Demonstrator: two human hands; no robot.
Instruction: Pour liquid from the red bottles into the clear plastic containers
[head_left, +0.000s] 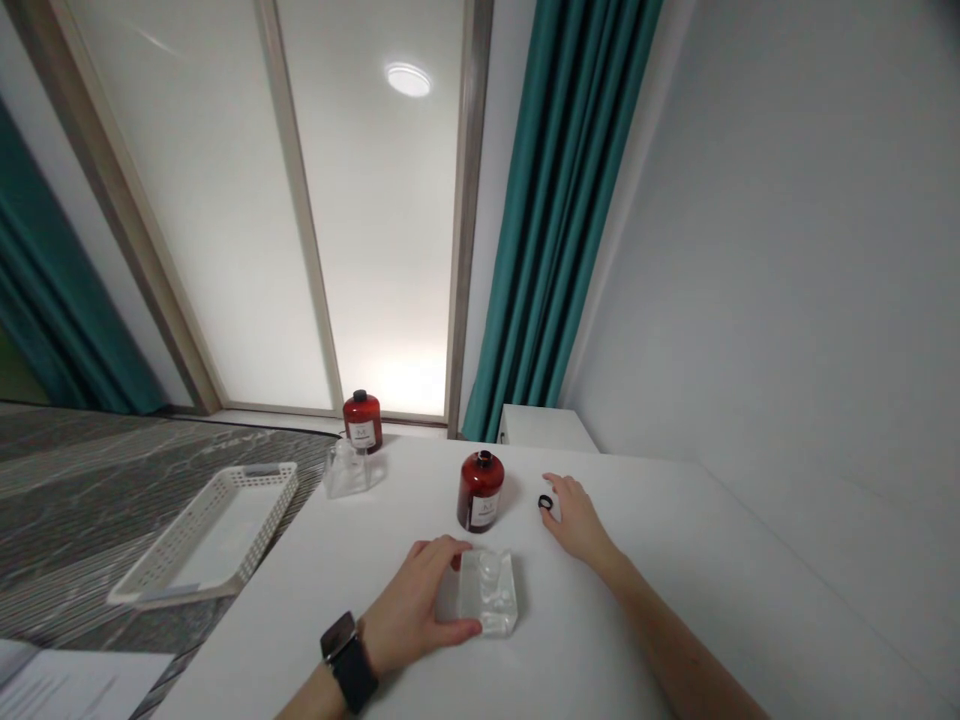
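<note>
My left hand (424, 605), wearing a black watch (348, 655) on its wrist, grips a clear glass-like block (489, 592) on the white table, with the thumb at its near edge and fingers at its far edge. My right hand (576, 520) rests farther right, its thumb and index finger spread around a small black ring-shaped cap (545, 502). The thumb seems to touch the cap, while the index finger stays apart from it. Just beyond the block stands a dark red bottle (481, 492) with a white label; its neck looks uncapped.
Farther left, a second red bottle (363, 422) with a black top stands behind another clear piece (351, 470). A white perforated basket (266, 530) lies beyond the left edge of the white table (315, 590). Papers (82, 685) show at lower left; a white cabinet (547, 428) stands behind.
</note>
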